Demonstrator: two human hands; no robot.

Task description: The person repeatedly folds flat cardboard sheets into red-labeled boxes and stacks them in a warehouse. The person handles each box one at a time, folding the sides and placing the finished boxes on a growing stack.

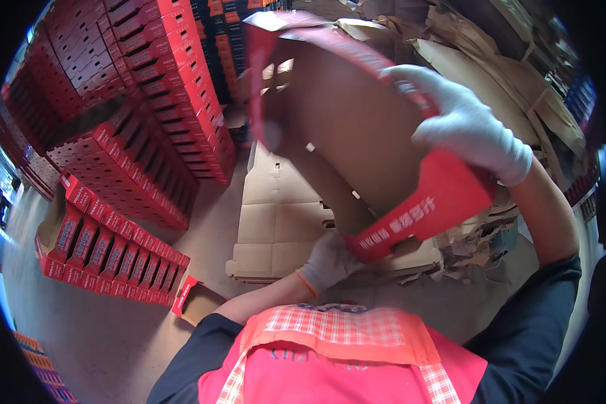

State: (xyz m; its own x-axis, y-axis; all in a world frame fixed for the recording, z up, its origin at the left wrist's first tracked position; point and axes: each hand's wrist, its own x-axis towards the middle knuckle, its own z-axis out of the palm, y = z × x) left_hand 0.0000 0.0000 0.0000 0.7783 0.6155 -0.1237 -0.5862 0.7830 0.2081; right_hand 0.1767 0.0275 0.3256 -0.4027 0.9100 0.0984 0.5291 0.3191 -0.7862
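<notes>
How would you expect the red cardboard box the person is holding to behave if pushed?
The box is probably light for its size, being an open shell of thin-looking cardboard. It seems fairly stiff, as its red side stands without visible sagging. A hard push might still bend that side, which looks thin.

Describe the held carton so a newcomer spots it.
Start at the checked apron at the bottom. Just above, a red-and-brown carton has the left grip at its lower edge, the right grip on its right side. Unlike the stacked red cartons leftward, it's held aloft, tilted.
</notes>
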